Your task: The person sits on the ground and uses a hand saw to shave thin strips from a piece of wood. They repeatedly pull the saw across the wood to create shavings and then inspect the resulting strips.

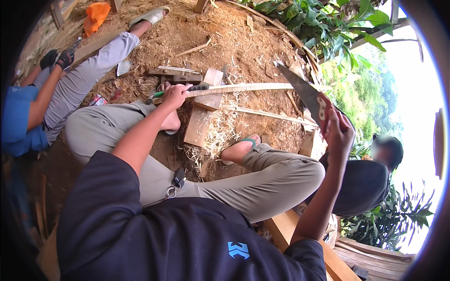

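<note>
With my left hand (174, 96) I grip the near end of a long pale wood strip (253, 87), fingers wrapped round it. A black piece (199, 87) and a green piece (158, 94) show beside those fingers; whether they belong to one tool I cannot tell. The strip crosses a wooden block (209, 100) on the ground and reaches out to the right. Raised on the right, my right hand (338, 129) is closed round the pale riveted handle of a handsaw (303, 91). Its wide grey blade points up and left, its tip above the strip and apart from it.
Shavings (218, 129) cover the dirt between my feet. A second thin strip (272, 115) lies nearer me. On the left sits a person in blue with gloved hands (65, 57), near an orange bag (96, 18). Another person (363, 187) is at right, beside leafy plants (304, 21).
</note>
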Demonstrator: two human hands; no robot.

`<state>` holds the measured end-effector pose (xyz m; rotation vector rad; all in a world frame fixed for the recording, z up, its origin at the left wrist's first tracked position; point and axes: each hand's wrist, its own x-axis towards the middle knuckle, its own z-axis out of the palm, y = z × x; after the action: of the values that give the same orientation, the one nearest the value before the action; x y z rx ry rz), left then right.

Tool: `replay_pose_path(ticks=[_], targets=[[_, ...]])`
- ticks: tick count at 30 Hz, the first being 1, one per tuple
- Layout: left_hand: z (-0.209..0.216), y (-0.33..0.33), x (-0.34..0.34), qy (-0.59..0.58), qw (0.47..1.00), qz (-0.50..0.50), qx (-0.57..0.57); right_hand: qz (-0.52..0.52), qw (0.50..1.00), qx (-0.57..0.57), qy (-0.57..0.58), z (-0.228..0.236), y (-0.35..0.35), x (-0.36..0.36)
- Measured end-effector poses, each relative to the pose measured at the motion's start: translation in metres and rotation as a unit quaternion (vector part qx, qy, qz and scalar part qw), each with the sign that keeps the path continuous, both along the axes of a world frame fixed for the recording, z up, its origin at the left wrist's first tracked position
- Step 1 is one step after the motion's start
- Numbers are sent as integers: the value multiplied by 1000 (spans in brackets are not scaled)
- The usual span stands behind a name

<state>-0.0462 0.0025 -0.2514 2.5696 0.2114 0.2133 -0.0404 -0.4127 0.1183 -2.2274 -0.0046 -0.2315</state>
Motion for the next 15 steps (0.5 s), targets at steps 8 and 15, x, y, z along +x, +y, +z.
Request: replay_pose_path(ticks=[8,15], targets=[[11,-6,2,8,999,-24,30,-12,989,145,37,-159,84,-48],[-1,-5,9,58,998,4,26,-4,993,117,-4,-190,109,-89]])
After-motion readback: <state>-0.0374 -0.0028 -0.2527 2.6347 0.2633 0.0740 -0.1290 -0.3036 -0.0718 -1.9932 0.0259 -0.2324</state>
